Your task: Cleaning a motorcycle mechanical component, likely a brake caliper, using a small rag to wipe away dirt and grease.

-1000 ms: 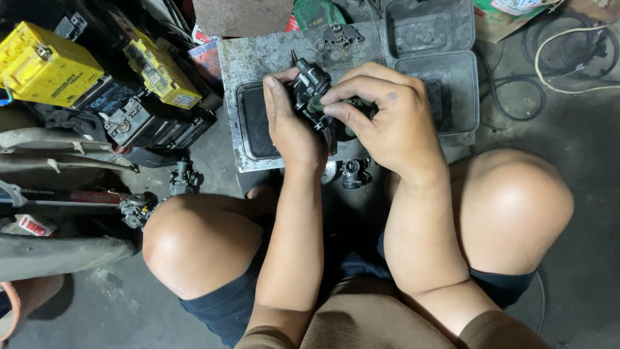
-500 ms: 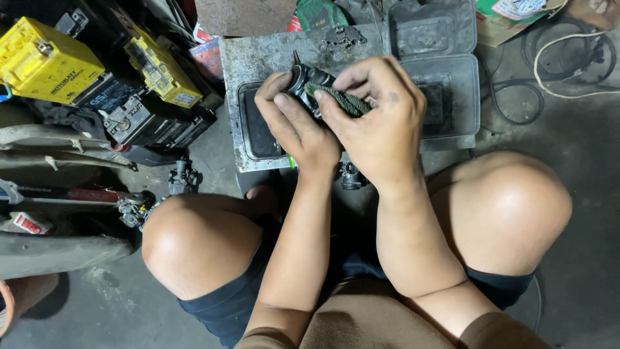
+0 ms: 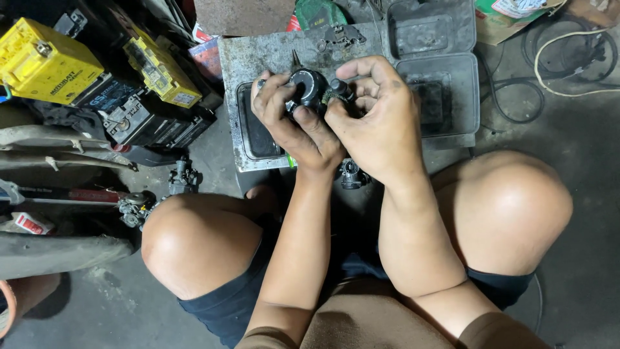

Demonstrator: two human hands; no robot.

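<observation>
Both hands hold a small black greasy engine part [image 3: 311, 88], round on top, above a dirty grey metal tray [image 3: 242, 64]. My left hand [image 3: 294, 126] wraps its left side, thumb across the front. My right hand [image 3: 378, 119] grips its right side, fingers curled over the top. Much of the part is hidden by the fingers. Another small metal part [image 3: 352, 174] lies under my wrists at the tray's near edge.
I squat with bare knees [image 3: 194, 245] on a concrete floor. Yellow and black batteries [image 3: 45, 61] are piled at the left. A grey plastic case [image 3: 439, 71] lies open beside the tray. Cables [image 3: 562, 52] coil at the right. A carburettor-like part [image 3: 183, 178] lies near my left knee.
Both hands have turned the black part so that its round top now faces up. My right hand's fingers moved from covering it to its right side.
</observation>
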